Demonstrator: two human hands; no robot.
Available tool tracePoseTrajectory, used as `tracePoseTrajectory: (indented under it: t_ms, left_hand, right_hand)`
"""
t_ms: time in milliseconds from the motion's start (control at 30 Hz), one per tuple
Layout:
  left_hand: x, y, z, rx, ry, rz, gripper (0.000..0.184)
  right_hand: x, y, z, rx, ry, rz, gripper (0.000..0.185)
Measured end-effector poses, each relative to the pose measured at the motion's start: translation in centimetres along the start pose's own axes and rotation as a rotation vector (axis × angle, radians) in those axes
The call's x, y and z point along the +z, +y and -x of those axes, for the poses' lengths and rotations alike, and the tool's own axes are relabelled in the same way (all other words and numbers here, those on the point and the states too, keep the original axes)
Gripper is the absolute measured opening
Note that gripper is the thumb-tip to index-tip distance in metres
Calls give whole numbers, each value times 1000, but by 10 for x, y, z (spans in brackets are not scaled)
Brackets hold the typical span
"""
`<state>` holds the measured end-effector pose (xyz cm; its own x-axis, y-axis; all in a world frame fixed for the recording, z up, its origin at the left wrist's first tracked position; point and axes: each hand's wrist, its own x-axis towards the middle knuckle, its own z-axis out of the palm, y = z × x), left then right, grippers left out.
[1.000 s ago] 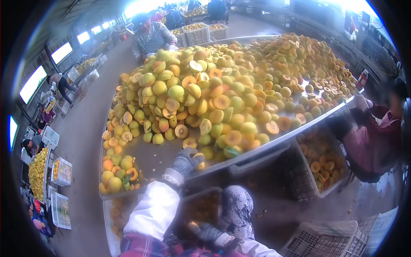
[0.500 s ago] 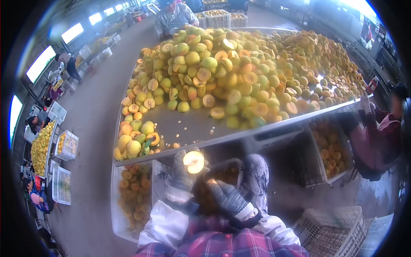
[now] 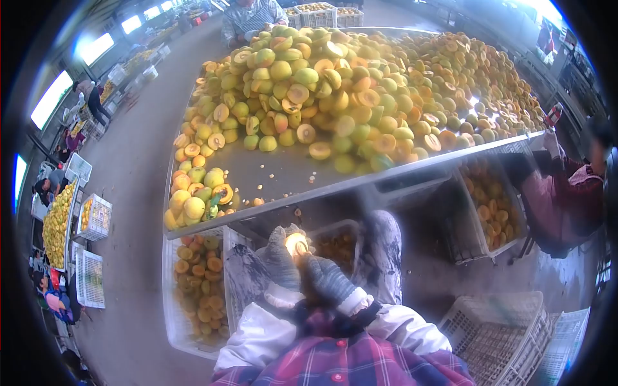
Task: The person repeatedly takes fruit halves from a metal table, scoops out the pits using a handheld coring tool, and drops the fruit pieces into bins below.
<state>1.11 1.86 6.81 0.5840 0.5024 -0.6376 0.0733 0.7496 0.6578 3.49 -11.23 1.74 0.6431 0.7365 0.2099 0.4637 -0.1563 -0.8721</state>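
Close over my lap, my left hand [image 3: 280,256], in a grey glove, is closed around a halved fruit [image 3: 296,245] whose cut face is brightly lit. My right hand [image 3: 327,278], also gloved, is closed with its fingertips against that fruit; whatever else is in it is too small to make out. Ahead of both hands lies the metal table [image 3: 257,180], bearing a large heap of halved yellow-green fruit [image 3: 309,77]. A small group of fruit [image 3: 193,206] sits at its near left corner.
Below the table's left end stands a crate of fruit [image 3: 170,289]. Another fruit crate [image 3: 473,235] is to the right, near a seated person [image 3: 560,199]. Stacked crates [image 3: 496,328] are at lower right. A co-worker [image 3: 251,19] is across the table.
My left hand has come back from the table's near edge with a fruit half and met my right hand, which has risen to it. The view has shifted.
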Motion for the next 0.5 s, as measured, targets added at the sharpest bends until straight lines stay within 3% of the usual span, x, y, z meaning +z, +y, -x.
tracePoseTrajectory:
  t_ms: [67,100,167,200,267,300,367,500]
  left_hand:
    - [-10,-3,-23,-239,-215,41,41]
    - [-12,-3,-33,-244,-215,31,41]
    - [-11,-4,-50,-427,-195,-54,43]
    - [8,-11,-29,-431,-194,-63,43]
    - [57,-31,30,368,248,-39,43]
    - [47,-34,19,368,247,-48,43]
    - [25,-32,-1,233,-31,-23,42]
    - [29,-22,9,172,-192,-104,42]
  right_hand:
    - [-2,4,1,-161,45,47,21]
    - [-1,5,3,-154,53,44,21]
    - [1,6,6,142,20,-129,25]
    - [-5,3,4,147,28,-134,25]
    - [-18,-7,-2,299,-117,-352,30]
    - [-16,-2,2,302,-111,-359,30]
    - [-15,3,8,412,-104,-540,33]
    - [-43,1,4,453,-203,-694,34]
